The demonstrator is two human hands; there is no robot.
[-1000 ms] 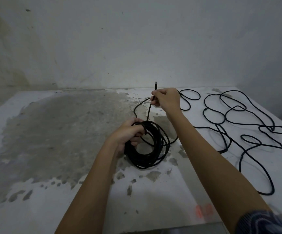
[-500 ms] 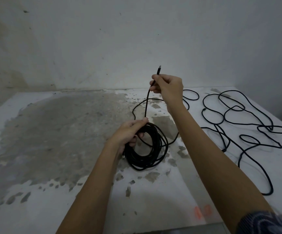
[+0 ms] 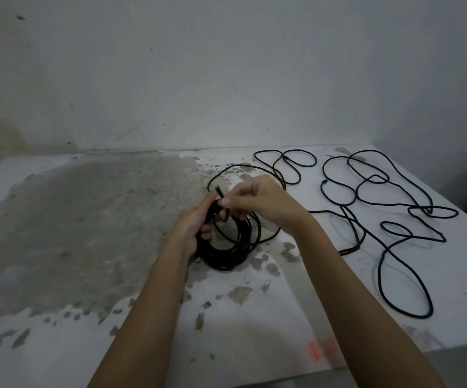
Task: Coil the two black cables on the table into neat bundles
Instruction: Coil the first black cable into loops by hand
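Coiled cable bundle (image 3: 231,249) sits mid-frame, lower part on the tabletop (image 3: 59,289), upper part lifted in the hands. Left hand (image 3: 194,224) grips the coil's upper left side, fingers (image 3: 205,205) curled round the stacked loops. Right hand (image 3: 264,204) is just above the coil, thumb and fingers (image 3: 226,202) pinching the cable end (image 3: 219,190) right against the left hand. One slack loop (image 3: 226,170) of the same cable arcs behind the right hand, not yet in the bundle.

Second cable (image 3: 394,208) lies loose and uncoiled across the right of the frame in overlapping loops, one strand running in under the right forearm, close to the bundle. Its outer loops reach near the tabletop's right edge; the longest loop hangs down toward the front edge at lower right.

Open room: big worn grey patch (image 3: 87,214) fills the left half of the tabletop. Faint orange mark (image 3: 322,351) near the front edge. Stained wall (image 3: 226,79) closes off the far side.
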